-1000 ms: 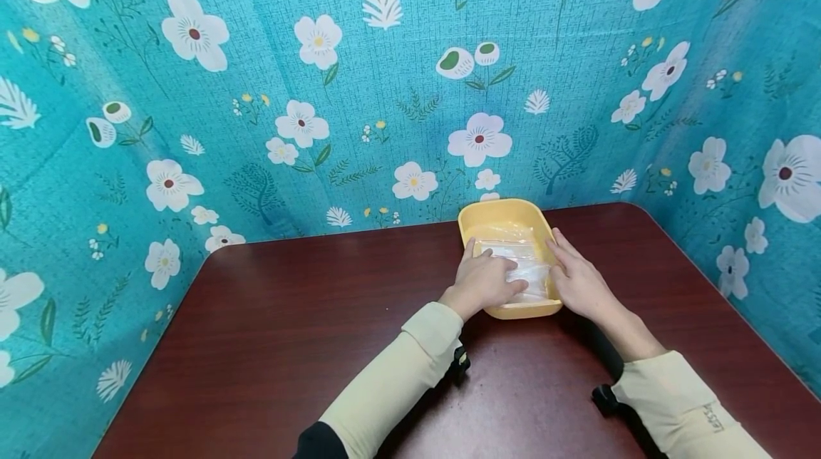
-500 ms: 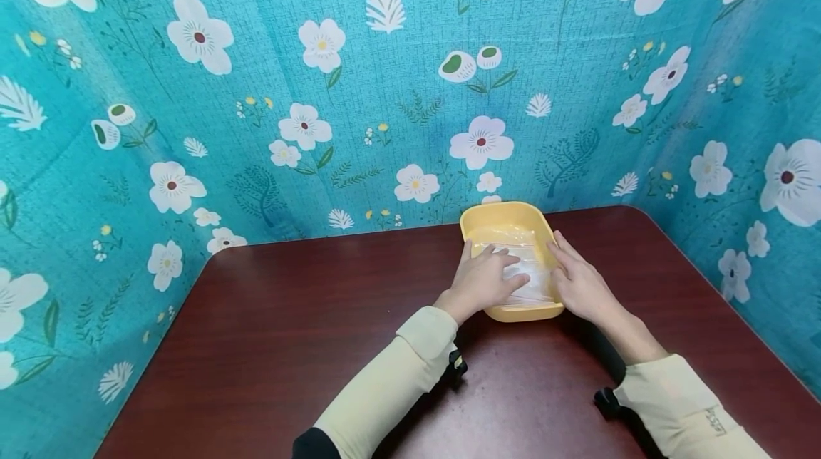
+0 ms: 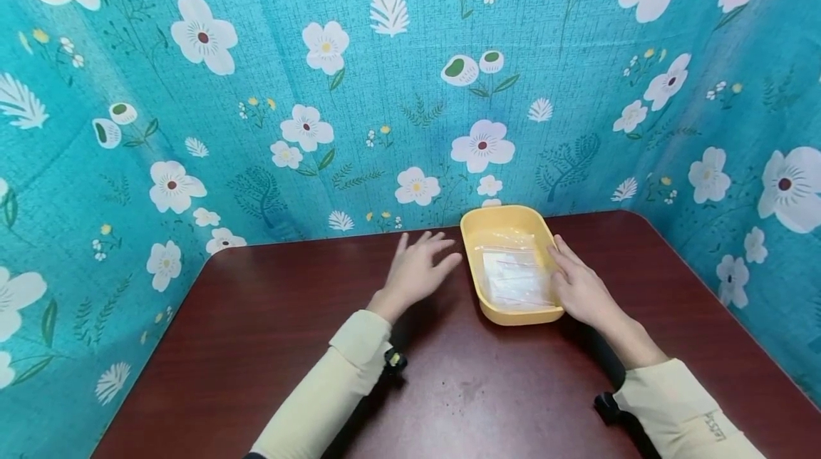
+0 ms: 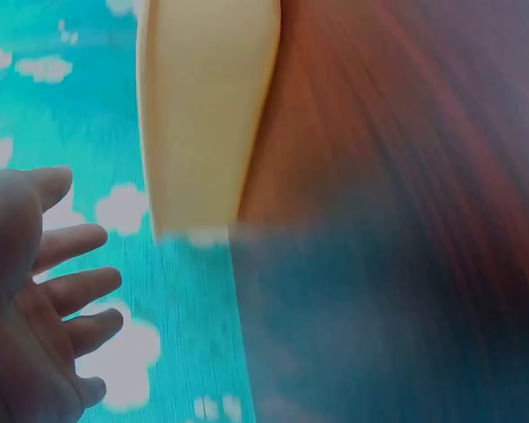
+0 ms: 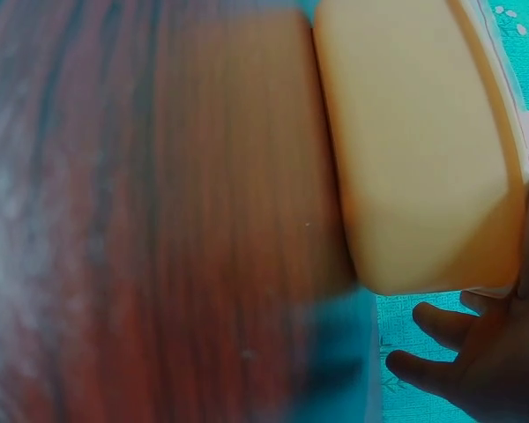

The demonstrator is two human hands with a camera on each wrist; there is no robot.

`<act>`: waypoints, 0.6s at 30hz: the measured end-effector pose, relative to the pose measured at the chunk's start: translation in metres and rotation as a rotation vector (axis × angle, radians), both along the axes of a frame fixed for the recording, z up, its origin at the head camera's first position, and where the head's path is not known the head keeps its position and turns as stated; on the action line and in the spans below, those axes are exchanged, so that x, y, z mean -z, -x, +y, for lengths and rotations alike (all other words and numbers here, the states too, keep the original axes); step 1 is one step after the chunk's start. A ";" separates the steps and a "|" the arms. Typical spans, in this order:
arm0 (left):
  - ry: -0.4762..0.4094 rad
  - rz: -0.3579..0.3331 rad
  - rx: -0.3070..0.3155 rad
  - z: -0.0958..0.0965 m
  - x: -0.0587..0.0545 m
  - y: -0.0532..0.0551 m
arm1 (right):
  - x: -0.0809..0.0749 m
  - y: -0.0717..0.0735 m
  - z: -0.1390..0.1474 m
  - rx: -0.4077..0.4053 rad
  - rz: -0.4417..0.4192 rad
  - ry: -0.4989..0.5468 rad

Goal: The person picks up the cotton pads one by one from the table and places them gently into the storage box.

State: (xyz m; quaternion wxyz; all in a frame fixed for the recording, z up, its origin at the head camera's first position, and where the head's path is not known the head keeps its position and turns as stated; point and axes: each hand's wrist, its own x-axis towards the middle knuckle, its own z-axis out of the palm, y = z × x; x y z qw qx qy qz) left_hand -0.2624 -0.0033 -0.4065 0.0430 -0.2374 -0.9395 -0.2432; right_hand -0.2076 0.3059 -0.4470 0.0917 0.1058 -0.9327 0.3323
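Note:
A yellow plastic tray (image 3: 509, 318) stands near the table's back edge, right of centre. Flat clear zip bags (image 3: 516, 277) with white panels lie inside it. My left hand (image 3: 417, 270) is held over the table left of the tray, fingers spread, holding nothing. In the left wrist view that hand (image 4: 35, 300) shows its palm and loose fingers, apart from the tray wall. My right hand (image 3: 580, 288) holds the tray's right rim, some fingers outside and the thumb side over the edge. The right wrist view shows the fingers (image 5: 423, 366) beside the tray's wall (image 5: 414, 150).
The dark red-brown wooden table (image 3: 288, 345) has rounded back corners. A teal floral cloth (image 3: 385, 88) hangs behind it and along both sides. Black wrist camera mounts (image 3: 395, 360) sit below the cream sleeves (image 3: 321, 388).
My left hand has lifted off the bags and moved left, out of the tray, uncovering them. The right hand stays at the tray's right rim.

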 end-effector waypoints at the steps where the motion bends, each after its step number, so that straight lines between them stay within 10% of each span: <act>1: -0.003 0.002 -0.021 -0.011 0.000 0.001 | 0.000 0.000 0.000 -0.003 -0.002 -0.001; 18: -0.065 0.023 -0.303 -0.161 0.009 -0.005 | 0.001 0.006 0.011 0.006 -0.092 0.154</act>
